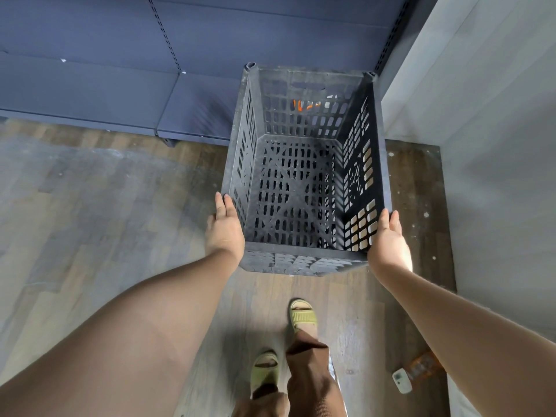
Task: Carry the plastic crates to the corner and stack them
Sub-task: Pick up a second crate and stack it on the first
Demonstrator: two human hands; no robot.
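I am standing over a black plastic crate (304,173) and looking down into it. It is sitting upright in the corner, between the dark blue shelving (120,70) behind it and the grey wall (481,115) on the right side. Through its slotted bottom I am seeing more black lattice, but I cannot tell if this is another crate under it. My left hand (224,227) is lying flat against the outer left side of the crate, near the front corner, with fingers straight and together. My right hand (389,236) is doing the same at the right front corner, palm turned to the crate, fingers stretched out. Both hands are spread flat and not curling around anything. My feet in green slippers (302,316) are standing on the wooden floor (105,206) just before the crate. A small white device (401,380) is lying on the floor at my right.
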